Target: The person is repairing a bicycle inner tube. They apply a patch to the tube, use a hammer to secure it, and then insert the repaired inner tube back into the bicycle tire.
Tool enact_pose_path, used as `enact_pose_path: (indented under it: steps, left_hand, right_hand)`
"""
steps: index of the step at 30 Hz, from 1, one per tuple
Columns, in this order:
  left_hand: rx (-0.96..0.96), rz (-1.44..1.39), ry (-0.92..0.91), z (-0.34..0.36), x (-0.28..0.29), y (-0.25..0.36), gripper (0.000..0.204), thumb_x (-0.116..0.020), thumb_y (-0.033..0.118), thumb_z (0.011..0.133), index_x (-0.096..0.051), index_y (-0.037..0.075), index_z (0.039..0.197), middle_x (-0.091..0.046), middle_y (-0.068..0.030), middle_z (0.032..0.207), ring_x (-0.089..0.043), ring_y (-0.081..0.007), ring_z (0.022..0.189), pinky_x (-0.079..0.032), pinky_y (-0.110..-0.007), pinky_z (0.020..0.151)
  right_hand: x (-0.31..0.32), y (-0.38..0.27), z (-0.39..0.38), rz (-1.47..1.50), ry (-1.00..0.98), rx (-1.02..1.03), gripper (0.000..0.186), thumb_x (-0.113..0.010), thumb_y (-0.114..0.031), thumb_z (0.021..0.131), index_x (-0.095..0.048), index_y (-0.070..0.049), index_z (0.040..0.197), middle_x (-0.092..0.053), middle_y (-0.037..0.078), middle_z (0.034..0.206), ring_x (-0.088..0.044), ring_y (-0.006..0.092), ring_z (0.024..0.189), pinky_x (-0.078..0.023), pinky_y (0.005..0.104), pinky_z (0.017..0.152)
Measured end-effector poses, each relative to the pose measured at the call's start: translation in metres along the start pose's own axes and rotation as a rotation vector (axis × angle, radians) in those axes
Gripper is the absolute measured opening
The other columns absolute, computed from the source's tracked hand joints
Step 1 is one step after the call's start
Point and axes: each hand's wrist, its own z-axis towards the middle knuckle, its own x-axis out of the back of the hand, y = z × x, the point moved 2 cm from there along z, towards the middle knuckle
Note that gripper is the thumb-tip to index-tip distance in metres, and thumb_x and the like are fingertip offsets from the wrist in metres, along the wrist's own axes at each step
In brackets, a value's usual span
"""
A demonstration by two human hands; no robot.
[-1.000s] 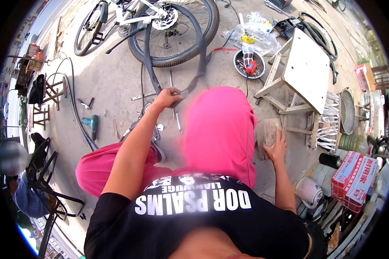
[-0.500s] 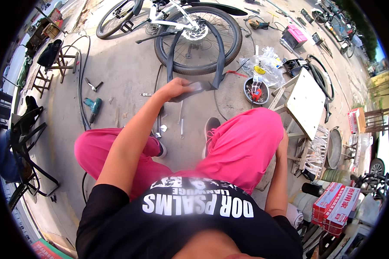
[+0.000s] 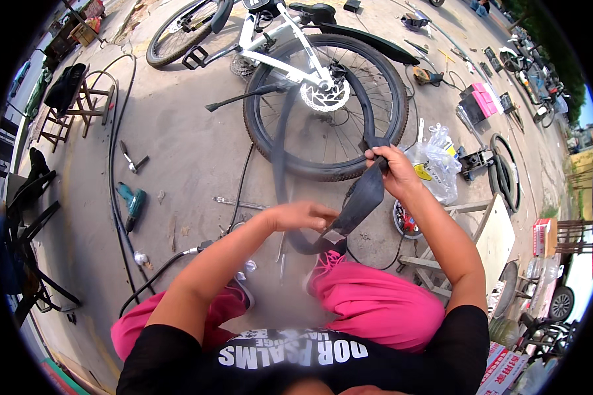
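Observation:
My right hand grips a dark, flat inner tube at its upper right. The tube hangs in a long loop from around the hub of the white bicycle's rear wheel; its lower part is twisted and blurred. Beside that lower part, my left hand has loosely bent fingers apart, slightly smeared, touching or very close to the rubber. The bicycle lies tilted beyond my hands, its brake disc facing up.
A teal drill and black hoses lie left. Folding stools stand farther left. At right are a bowl of parts, a plastic bag, a white wooden stand and loose tyres. Distant people appear beyond.
My right hand has come up from low right, by a wooden block, onto the tube. My left hand moved right and lower, loosening its hold. My view has tilted, showing more of the bicycle.

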Motion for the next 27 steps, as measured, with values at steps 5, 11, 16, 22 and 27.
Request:
enact_pose_path:
  steps: [5,11,16,22,27]
  left_hand:
    - [0.242,0.781,1.252,0.021,0.135,-0.035,0.051,-0.077,0.042,0.074,-0.052,0.001,0.093,-0.060,-0.0174,0.098,-0.061,-0.0360,0.082,-0.050,-0.046,0.074]
    - [0.449,0.747,1.145,0.040,0.140,-0.079,0.049,-0.077,0.033,0.074,-0.048,0.001,0.098,-0.059,-0.0193,0.095,-0.062,-0.0382,0.086,-0.050,-0.045,0.074]
    - [0.354,0.291,1.176,0.038,0.159,-0.107,0.029,-0.067,0.010,0.077,-0.045,-0.001,0.094,-0.057,-0.0179,0.091,-0.062,-0.0289,0.072,-0.053,-0.042,0.058]
    - [-0.146,-0.917,0.771,0.008,0.194,0.037,0.027,-0.044,0.002,0.086,-0.051,0.000,0.112,-0.064,-0.0105,0.084,-0.068,-0.0205,0.065,-0.056,-0.027,0.044]
    - [-0.567,-1.642,0.776,-0.006,0.266,0.060,0.027,-0.040,0.007,0.097,-0.050,-0.016,0.106,-0.063,-0.0234,0.091,-0.068,-0.0295,0.075,-0.063,-0.031,0.064]
  right_hand:
    - [-0.039,-0.116,-0.028,-0.247,-0.095,0.500,0.031,-0.051,-0.014,0.089,-0.053,0.007,0.112,-0.062,0.011,0.089,-0.043,0.0081,0.052,-0.033,0.0214,0.046]
    - [-0.013,-0.153,0.004,-0.126,0.023,0.725,0.040,-0.050,-0.017,0.089,-0.049,0.008,0.120,-0.060,0.020,0.114,-0.040,0.0080,0.050,-0.030,0.0222,0.044]
    - [0.017,-0.183,0.029,0.124,-0.080,0.834,0.048,-0.053,-0.021,0.094,-0.043,0.007,0.131,-0.053,0.021,0.126,-0.041,0.0074,0.055,-0.033,0.0207,0.043]
    - [0.024,-0.230,0.110,0.241,-0.315,0.826,0.035,-0.054,-0.009,0.096,-0.047,0.004,0.127,-0.055,0.022,0.124,-0.064,0.0221,0.096,-0.059,0.0236,0.068]
    - [-0.096,-0.258,0.251,0.438,-0.223,0.849,0.016,-0.046,0.003,0.094,-0.049,-0.001,0.109,-0.057,0.012,0.099,-0.062,0.0251,0.087,-0.061,0.0407,0.077]
